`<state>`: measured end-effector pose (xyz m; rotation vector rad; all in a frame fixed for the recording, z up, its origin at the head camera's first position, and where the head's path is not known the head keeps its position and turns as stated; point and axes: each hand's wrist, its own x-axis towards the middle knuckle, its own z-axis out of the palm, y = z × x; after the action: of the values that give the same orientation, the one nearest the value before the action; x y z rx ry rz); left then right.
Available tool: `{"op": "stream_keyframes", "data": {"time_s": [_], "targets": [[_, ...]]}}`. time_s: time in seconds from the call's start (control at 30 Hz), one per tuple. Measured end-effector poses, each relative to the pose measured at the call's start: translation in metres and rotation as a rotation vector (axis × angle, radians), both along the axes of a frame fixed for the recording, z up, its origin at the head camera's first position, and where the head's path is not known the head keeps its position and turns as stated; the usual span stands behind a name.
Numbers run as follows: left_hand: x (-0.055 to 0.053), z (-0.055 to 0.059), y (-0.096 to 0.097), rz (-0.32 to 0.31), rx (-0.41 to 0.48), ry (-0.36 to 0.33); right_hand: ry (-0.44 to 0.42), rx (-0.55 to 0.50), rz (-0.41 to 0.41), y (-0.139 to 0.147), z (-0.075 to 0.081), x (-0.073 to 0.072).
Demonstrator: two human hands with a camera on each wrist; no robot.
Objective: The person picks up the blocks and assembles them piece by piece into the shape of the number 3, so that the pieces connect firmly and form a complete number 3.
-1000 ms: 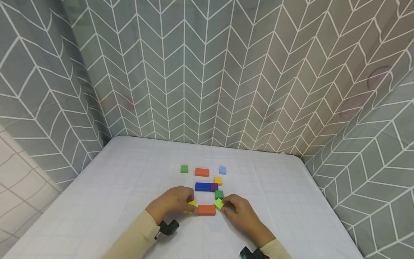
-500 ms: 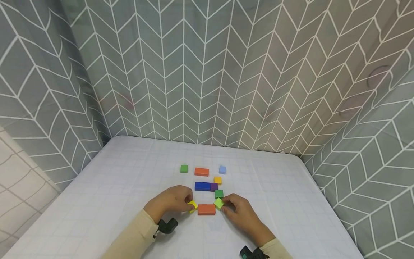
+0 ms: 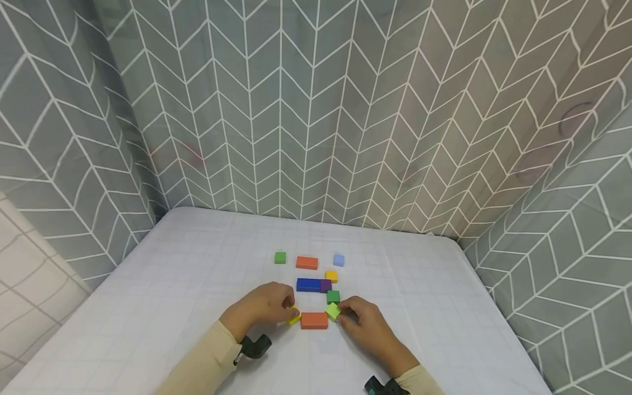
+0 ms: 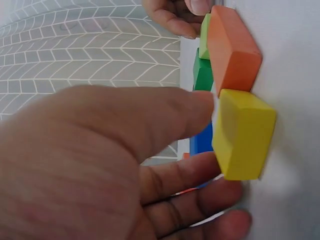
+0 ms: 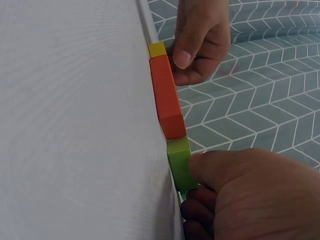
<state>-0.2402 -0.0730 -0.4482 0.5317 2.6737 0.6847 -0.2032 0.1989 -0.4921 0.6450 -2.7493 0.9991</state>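
Observation:
Beside the left end of an orange-red block (image 3: 314, 321), my left hand (image 3: 261, 304) has thumb and fingertips around a yellow block (image 4: 245, 135). In the left wrist view one corner of the yellow block meets the orange-red block at an angle. At the other end, my right hand (image 3: 367, 323) pinches a lime-green block (image 5: 181, 165) between thumb and fingers. The lime block sits turned against the orange-red block's right corner. Just behind it lies a darker green block (image 3: 333, 297). My right fingertips are partly hidden behind the lime block.
A blue block (image 3: 308, 285) and a purple block (image 3: 326, 286) lie joined farther back, near an orange-yellow block (image 3: 331, 276). Beyond them are a green cube (image 3: 280, 258), another orange-red block (image 3: 307, 263) and a light blue cube (image 3: 338, 260). A patterned curtain (image 3: 316, 109) surrounds the white table (image 3: 148, 307).
My left hand has shifted the yellow block slightly and turned it at the orange-red block's left end. My right hand stays at the lime-green block with little movement.

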Motion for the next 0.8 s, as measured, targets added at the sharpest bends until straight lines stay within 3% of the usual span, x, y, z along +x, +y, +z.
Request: {"op": "stream_keyframes", "data": {"time_s": [0.33,0.6,0.8], "targets": [[-0.009,-0.011,0.001,0.127,0.084,0.044,0.016,-0.043,-0.015,0.0,-0.003,-0.003],[-0.016,-0.014,-0.002,0.149,0.149,0.058,-0.011,-0.079,-0.083,0.001,-0.002,-0.011],[-0.019,-0.018,0.002,0.201,0.182,0.06,-0.039,-0.092,-0.144,0.006,-0.003,-0.017]]}}
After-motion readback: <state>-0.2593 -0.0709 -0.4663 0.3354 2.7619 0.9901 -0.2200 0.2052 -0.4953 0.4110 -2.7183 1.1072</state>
